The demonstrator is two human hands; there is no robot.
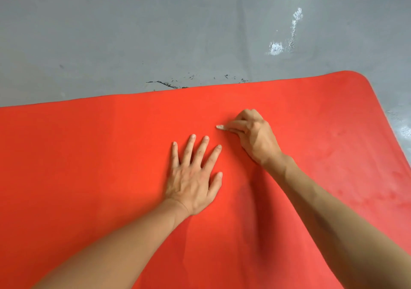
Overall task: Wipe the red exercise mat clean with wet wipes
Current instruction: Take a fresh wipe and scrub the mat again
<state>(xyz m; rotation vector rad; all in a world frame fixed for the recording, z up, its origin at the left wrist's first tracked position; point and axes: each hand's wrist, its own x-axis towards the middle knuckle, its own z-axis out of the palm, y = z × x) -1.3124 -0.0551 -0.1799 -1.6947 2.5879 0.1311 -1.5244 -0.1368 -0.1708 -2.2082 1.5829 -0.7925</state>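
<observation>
On grey floor (133,32): red exercise mat (89,155), laid flat, rounded corner far right. Mid-mat: left hand (193,179), palm down, fingers spread, pressing mat. Just right of it: right hand (255,135), fingers curled, pinching sm. white wet wipe (221,127) vs. mat. Far right: white smear (275,48) on floor.
</observation>
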